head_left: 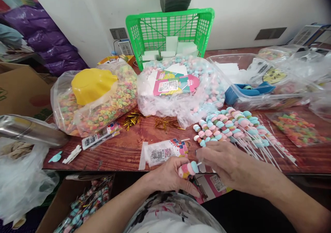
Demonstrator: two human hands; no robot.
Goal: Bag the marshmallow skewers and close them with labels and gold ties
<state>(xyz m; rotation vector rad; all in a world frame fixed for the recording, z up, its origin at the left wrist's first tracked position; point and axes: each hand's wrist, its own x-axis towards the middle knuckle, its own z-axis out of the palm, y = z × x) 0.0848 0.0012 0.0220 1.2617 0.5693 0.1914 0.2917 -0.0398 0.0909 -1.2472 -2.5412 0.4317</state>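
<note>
The left hand (169,174) is holding, its grip closed, a pink, blue and yellow soft-candy skewer (190,169) at the near edge of the tabletop (113,159). The long axis is running rightward, the thin white stick (199,163) pointing toward the right hand (222,159), which is hovering just beside; its grip's hold cannot be told.

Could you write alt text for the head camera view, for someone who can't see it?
A person's left hand holds a pink-and-blue candy skewer at the edge of a reddish-brown table, with the right hand close by its stick. Similar skewers lie piled to the right; bags of candy and a green basket stand behind.
</note>
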